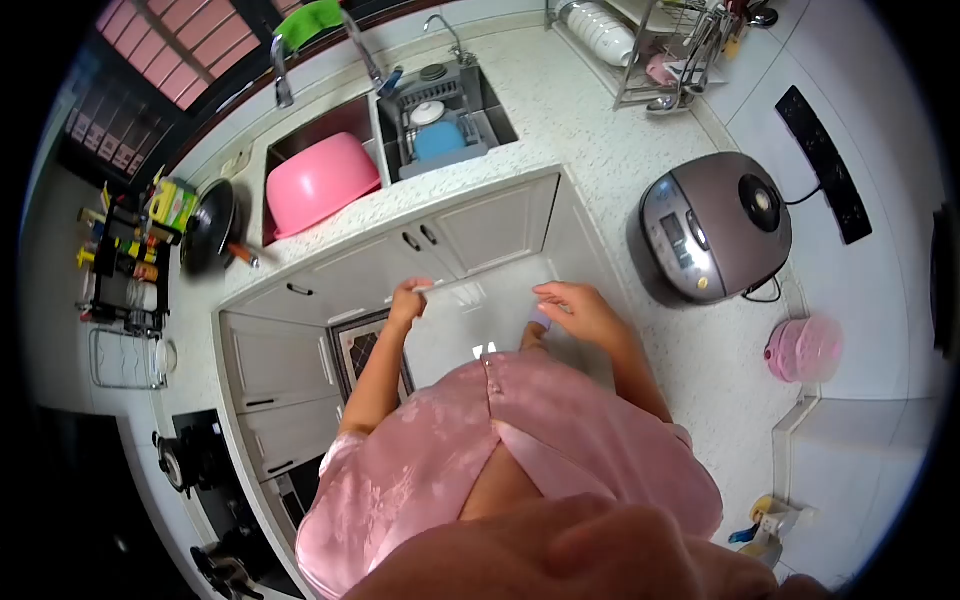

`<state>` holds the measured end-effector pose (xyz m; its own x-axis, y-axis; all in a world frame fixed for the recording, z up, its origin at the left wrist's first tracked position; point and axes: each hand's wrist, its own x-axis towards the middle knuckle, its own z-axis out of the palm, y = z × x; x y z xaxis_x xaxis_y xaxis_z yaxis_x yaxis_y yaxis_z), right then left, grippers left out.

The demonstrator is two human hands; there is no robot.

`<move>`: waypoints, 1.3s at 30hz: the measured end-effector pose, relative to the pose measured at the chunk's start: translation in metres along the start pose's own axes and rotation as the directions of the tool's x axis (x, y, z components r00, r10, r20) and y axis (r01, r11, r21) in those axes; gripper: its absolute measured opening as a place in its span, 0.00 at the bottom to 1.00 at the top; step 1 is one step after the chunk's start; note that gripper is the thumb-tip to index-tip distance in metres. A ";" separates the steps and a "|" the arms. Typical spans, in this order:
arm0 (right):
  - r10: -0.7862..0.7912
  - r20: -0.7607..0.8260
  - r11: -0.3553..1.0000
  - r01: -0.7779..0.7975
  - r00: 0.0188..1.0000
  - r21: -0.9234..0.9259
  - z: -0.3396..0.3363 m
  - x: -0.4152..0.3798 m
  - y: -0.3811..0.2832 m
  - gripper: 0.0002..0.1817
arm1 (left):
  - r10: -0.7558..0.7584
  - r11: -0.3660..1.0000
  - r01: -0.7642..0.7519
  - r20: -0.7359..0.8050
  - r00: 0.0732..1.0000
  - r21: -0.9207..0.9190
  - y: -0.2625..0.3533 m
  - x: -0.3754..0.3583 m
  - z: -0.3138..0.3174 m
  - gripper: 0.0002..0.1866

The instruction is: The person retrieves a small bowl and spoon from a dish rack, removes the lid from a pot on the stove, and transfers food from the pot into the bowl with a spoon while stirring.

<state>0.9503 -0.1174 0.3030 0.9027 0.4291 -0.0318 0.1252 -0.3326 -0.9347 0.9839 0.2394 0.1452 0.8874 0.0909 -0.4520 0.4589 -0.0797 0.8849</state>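
Observation:
My left hand [407,301] hangs in front of the sink cabinet, its fingers curled in loosely and nothing visible in them. Lower and to the right, my right hand [572,308] is in the air with fingers partly stretched out and apart, holding nothing. It is nearest the side of the right-hand counter. Beneath it a foot in a purple slipper [540,317] shows on the glossy floor [465,305]. White cabinet doors [490,230] with dark handles stand shut ahead of both hands.
A double sink holds a pink basin [320,185] and a blue item [440,142]. A rice cooker [712,228] stands on the right counter [665,340], near pink containers [803,350]. A wok [210,228] and a stove [215,470] are at left. A dish rack [640,60] stands behind.

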 end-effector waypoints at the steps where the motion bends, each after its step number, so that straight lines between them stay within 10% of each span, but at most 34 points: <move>1: -0.016 -0.017 1.000 0.016 1.000 -0.007 -0.023 0.009 -0.004 0.15 | 0.023 1.000 -0.023 0.006 1.000 0.004 0.022 0.028 0.019 0.22; 6: -0.268 -0.045 0.935 0.248 0.962 -0.252 -0.112 0.047 -0.051 0.16 | 0.124 0.976 -0.149 0.156 0.980 0.161 0.152 0.131 0.122 0.13; 15: -0.115 -0.285 0.974 0.051 0.952 -0.222 -0.199 0.043 -0.068 0.16 | 0.271 0.943 -0.331 0.632 0.726 -0.024 0.366 0.259 0.311 0.21; 23: -0.053 -0.678 0.994 -0.030 0.733 -0.110 -0.221 0.019 -0.066 0.14 | -0.040 0.994 -0.067 0.838 0.545 0.091 0.420 0.329 0.403 0.28; 39: 0.040 -0.843 0.986 -0.156 0.536 -0.052 -0.241 0.073 -0.059 0.13 | -0.267 0.697 -0.627 0.938 0.223 0.347 0.475 0.376 0.475 0.29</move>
<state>1.1082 -0.2692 0.4410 0.8360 -0.4916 0.2438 0.0044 -0.4383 -0.8988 1.5568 -0.2360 0.3424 0.1167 -0.8893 -0.4421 -0.2210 -0.4572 0.8615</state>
